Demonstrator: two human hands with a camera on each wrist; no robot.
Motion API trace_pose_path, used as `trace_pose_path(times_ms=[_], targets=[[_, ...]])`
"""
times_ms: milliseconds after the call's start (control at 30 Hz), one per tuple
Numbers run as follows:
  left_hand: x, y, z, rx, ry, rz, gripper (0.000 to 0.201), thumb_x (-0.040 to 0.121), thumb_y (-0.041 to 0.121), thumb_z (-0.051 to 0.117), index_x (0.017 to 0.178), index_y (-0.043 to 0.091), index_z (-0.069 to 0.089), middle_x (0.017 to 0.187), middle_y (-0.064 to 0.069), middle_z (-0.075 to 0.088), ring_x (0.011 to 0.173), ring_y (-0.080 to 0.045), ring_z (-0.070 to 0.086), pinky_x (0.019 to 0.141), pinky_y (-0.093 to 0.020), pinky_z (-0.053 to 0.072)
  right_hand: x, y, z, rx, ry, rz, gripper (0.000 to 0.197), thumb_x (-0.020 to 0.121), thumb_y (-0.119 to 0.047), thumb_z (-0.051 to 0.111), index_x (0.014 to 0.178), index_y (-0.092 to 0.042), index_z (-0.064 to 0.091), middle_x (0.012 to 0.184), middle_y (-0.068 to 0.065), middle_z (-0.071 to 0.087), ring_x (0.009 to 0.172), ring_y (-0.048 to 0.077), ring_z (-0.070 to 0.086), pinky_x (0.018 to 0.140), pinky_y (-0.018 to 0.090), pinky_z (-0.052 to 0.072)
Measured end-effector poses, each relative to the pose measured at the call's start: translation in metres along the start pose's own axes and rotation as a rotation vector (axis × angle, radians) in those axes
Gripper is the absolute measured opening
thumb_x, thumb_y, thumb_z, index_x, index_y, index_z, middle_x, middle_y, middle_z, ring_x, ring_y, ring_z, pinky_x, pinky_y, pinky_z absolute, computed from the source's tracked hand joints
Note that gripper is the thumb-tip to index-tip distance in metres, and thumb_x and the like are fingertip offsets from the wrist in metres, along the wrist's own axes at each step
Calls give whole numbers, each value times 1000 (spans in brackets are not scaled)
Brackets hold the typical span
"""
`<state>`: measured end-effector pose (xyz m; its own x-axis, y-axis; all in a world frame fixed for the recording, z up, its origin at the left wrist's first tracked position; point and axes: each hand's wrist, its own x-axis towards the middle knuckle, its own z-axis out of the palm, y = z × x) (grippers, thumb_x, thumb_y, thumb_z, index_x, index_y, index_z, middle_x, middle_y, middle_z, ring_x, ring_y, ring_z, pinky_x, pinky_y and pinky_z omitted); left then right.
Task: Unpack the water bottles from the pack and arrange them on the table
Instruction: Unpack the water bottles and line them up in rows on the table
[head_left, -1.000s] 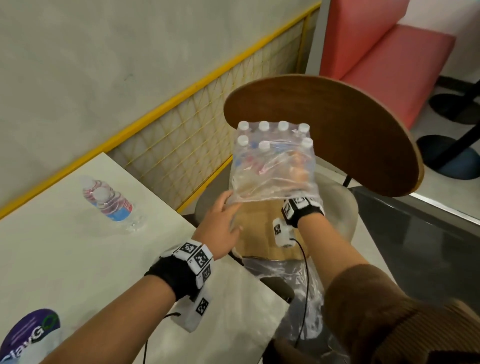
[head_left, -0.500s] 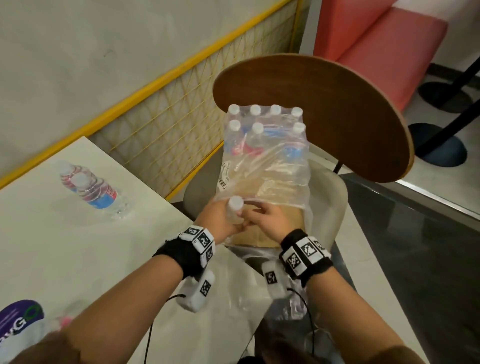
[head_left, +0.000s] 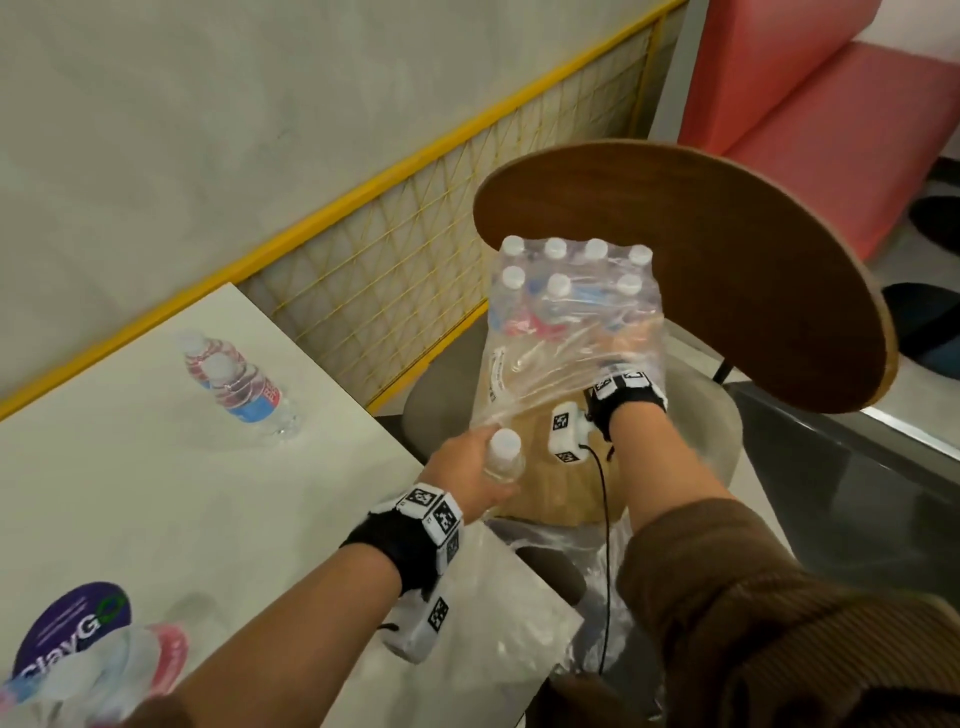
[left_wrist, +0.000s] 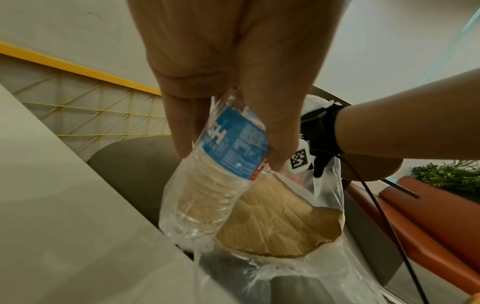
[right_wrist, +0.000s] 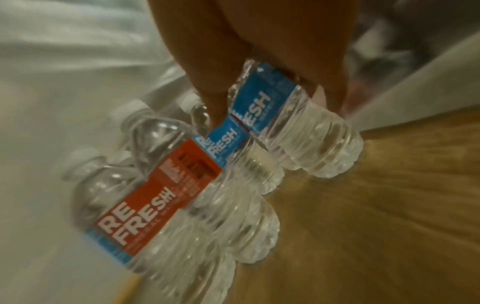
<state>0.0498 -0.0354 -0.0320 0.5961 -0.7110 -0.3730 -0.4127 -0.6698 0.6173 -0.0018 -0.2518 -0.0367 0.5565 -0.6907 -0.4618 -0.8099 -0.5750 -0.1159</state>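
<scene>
The left hand (head_left: 470, 475) has its grip curled round a loose water bottle (head_left: 503, 460), thumb on one side and fingers (left_wrist: 182, 131) on the other over the blue label, just at the counter (head_left: 156, 493) edge and in front of the pack. The right hand (right_wrist: 259, 51) is deeper, inside the shrink-wrapped pack (head_left: 574, 332) that sits on a cardboard sheet (left_wrist: 275, 218) on the chair seat; its grip is pinching a second bottle (right_wrist: 298, 127) by the label, among others that stand close together.

Risks, as I judge them: the film draped over the right wrist could snag as the hand comes out and drag the whole pack off the chair (head_left: 701, 270), and the neighbouring bottles may topple once one is pulled free. The left bottle is tilted and thin-walled, so a loose hold could let it slip between counter and chair.

On the counter two bottles (head_left: 234, 384) already stand near the far edge, well apart from the hands. Nearer are a purple round sticker (head_left: 72, 626) and loose plastic wrap (head_left: 493, 623) hanging over the corner, which lies in the path to the counter. Beyond stand a yellow mesh rail (head_left: 395, 270) and red seating (head_left: 810, 104)
</scene>
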Motion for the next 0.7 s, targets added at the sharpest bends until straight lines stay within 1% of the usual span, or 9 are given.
trace_pose_path(times_ms=[100,200,267,367,400,433,533,633,700], targets=[[-4,1,-4,-18,-43,13,53,67,29,77,114,27,52,111,-1,62,102,-21,62,93,-40,51,-12,-1,-13,-127,-2,-19,48,91,-7,48,138,-13,44,143,9,45,128,27,45,101,37,41],[-12,-5,-15,-40,-78,22,64,65,27,81,120,27,49,124,-3,43,105,-21,54,100,-31,45,-29,5,-4,-165,29,-56,49,91,-7,44,140,-13,42,144,8,44,126,26,47,101,33,43],[-21,-13,-26,-104,-94,37,68,61,30,83,121,29,49,124,-3,44,105,-21,56,101,-29,44,-21,25,30,-132,-11,-108,51,88,-17,44,139,-25,42,146,6,41,127,26,46,102,34,42],[-39,-22,-45,-199,-66,61,69,60,26,86,119,24,51,115,-5,61,104,-23,61,95,-38,50,25,55,87,203,25,-211,58,72,-51,51,128,-53,38,143,-3,45,120,22,51,101,39,46],[-45,-23,-52,-208,-57,72,66,62,23,86,119,23,51,112,-4,63,103,-22,61,92,-36,51,18,51,95,358,49,-194,65,69,-52,64,129,-50,39,137,-9,48,116,18,52,101,39,45],[-52,-24,-60,-207,-40,85,63,63,23,85,117,22,51,110,-2,64,101,-20,62,88,-32,52,-14,34,87,507,64,-177,58,70,-48,73,122,-41,50,123,-11,54,109,17,53,99,38,45],[-73,-31,-88,-199,5,76,54,62,26,85,106,22,54,98,4,66,87,-14,62,75,-29,51,-113,-16,63,794,61,-258,34,73,-24,78,102,-20,60,89,-8,64,88,16,61,83,29,48],[-96,-50,-113,-20,-28,-39,50,63,31,84,102,23,55,97,5,64,87,-13,61,76,-29,51,-158,-32,72,891,-6,-407,43,72,-3,77,107,-14,55,82,-13,61,69,-3,60,58,4,43],[-111,-66,-122,160,-116,-139,50,65,39,82,104,22,55,104,1,63,96,-20,61,71,-27,52,-181,-41,84,846,-74,-514,45,70,-6,80,107,-15,56,86,-11,65,75,-7,63,58,3,44]])
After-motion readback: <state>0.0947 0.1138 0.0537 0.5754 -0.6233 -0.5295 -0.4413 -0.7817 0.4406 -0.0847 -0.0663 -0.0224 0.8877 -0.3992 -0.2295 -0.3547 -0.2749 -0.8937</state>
